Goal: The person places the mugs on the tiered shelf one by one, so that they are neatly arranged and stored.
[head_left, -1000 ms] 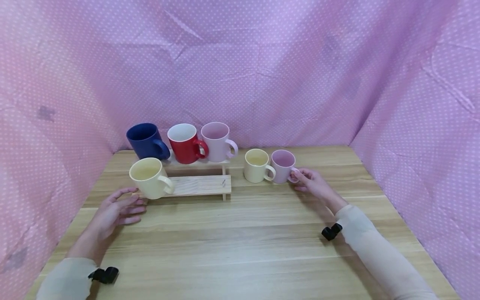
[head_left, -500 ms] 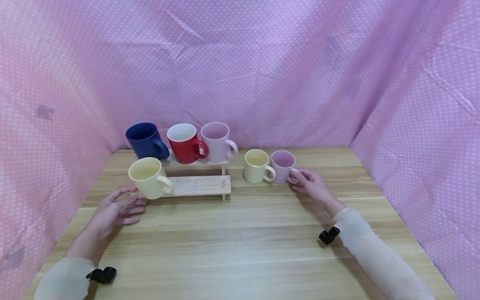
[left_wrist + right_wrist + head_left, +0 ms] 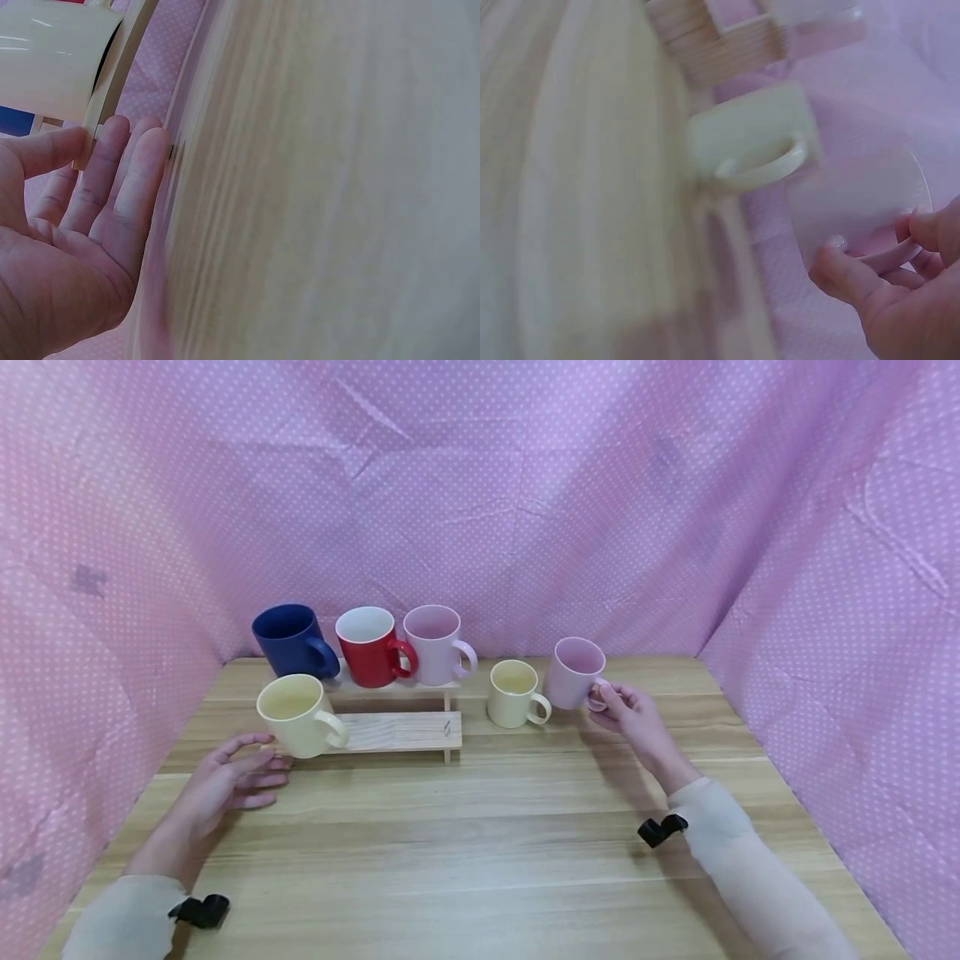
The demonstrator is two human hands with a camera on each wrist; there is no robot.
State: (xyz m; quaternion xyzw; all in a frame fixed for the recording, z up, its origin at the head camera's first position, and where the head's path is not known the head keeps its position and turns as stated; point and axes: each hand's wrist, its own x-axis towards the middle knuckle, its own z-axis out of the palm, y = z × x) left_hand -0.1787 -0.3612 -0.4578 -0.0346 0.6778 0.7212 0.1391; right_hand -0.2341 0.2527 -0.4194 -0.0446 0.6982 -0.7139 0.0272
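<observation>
My right hand (image 3: 630, 718) pinches the handle of a pink mug (image 3: 576, 675), which is tilted and lifted off the table. In the right wrist view, thumb and fingers close round the handle of this pink mug (image 3: 855, 199). A smaller yellow mug (image 3: 512, 695) stands on the table just left of it. My left hand (image 3: 225, 781) holds the left end of a two-tier wooden shelf (image 3: 397, 731) between thumb and fingers. Up close in the left wrist view, the thumb and fingers of the left hand (image 3: 75, 240) lie on either side of the board (image 3: 112, 82).
On the lower tier, a yellow mug (image 3: 296, 718) stands at the left end. The upper tier carries a blue mug (image 3: 288, 643), a red mug (image 3: 367, 656) with a white inside, and another pink mug (image 3: 433, 652). Pink dotted cloth (image 3: 480, 502) surrounds the wooden table (image 3: 450, 860).
My right hand has raised the pink mug off the table and slightly away from the small yellow mug, tilting it. My left hand has stayed at the shelf end.
</observation>
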